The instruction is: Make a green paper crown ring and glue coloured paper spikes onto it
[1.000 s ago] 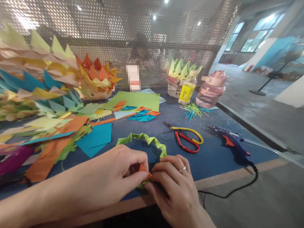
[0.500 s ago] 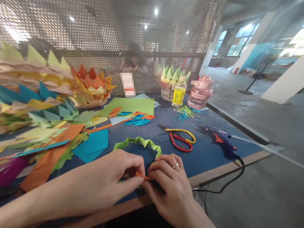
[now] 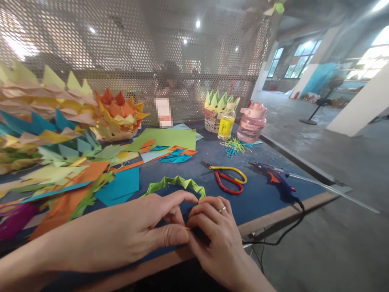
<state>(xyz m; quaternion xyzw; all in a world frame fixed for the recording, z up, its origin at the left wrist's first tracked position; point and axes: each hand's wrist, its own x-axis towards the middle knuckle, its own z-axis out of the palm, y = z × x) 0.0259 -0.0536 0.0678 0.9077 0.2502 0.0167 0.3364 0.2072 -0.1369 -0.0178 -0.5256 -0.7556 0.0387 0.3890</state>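
At the table's front edge my two hands meet around a small piece of orange paper (image 3: 187,228), which is almost wholly hidden by the fingers. My left hand (image 3: 148,227) has its thumb pressed against the paper, its index finger stretched over towards my right hand (image 3: 214,227). That right hand, with a ring on one finger, pinches the paper with curled fingers. Just behind the hands lies a zigzag-folded green paper ring (image 3: 176,181), its near part covered by them. Blue and orange folded paper pieces (image 3: 176,155) lie farther back.
Scissors (image 3: 229,178) with red and yellow handles and a corded glue gun (image 3: 273,178) lie to the right. A yellow-labelled bottle (image 3: 225,126) and pink bottle (image 3: 251,123) stand behind. Paper sheets (image 3: 120,186) and spiky paper crowns (image 3: 117,115) fill the left. A person sits beyond the mesh screen (image 3: 121,48).
My left index finger has straightened towards the right hand, and the left thumb has slid right over the orange paper. Less of the paper shows. The view has shifted slightly.
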